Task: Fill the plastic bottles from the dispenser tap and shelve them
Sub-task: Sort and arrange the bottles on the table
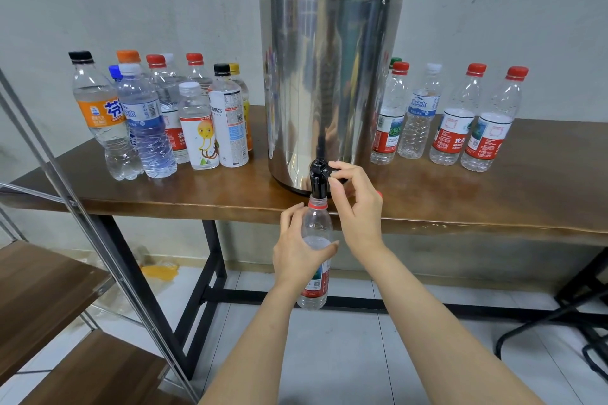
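A tall steel dispenser (329, 76) with a black lid stands on the wooden table (460, 200), its black tap (318, 179) over the front edge. My left hand (297, 246) grips a clear, uncapped plastic bottle (316, 227) with a red label, holding its mouth right under the tap spout. Water reaches about the bottle's shoulder. My right hand (353, 197) pinches the tap's lever, and a bit of red shows behind its palm. Several capped bottles with water stand left of the dispenser (148, 118). Several emptier red-capped bottles stand to its right (454, 122).
A metal-framed shelf with wooden boards (49, 299) stands at the lower left, close to the table's end. The table's black steel legs (197, 299) run below. A black chair base (559, 329) sits on the tiled floor at the lower right.
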A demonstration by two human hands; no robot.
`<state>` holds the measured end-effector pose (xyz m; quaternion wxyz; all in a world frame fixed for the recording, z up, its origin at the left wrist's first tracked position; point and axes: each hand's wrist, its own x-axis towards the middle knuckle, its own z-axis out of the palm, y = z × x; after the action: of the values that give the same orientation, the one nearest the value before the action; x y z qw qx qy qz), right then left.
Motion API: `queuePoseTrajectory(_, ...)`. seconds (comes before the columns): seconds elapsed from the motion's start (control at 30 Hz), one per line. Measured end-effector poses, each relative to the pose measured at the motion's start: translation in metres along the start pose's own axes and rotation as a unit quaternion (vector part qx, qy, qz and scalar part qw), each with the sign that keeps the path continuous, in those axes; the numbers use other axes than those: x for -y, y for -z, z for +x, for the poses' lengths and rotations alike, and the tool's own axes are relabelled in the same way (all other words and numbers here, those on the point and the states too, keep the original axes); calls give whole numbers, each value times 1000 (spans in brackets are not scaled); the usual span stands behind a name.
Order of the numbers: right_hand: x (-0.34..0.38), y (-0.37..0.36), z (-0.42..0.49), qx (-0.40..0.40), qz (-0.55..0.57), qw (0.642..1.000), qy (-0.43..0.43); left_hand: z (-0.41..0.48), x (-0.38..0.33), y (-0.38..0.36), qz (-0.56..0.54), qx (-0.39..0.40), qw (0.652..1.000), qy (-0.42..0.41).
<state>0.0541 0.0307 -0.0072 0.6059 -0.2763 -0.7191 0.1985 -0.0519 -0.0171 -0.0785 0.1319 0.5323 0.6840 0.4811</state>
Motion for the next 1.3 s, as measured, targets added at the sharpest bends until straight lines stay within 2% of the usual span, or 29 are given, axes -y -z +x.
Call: queuePoseTrajectory(1.3,1,0,0,1,-1,1000,-7,0,1,-2,-9,-2,1000,2)
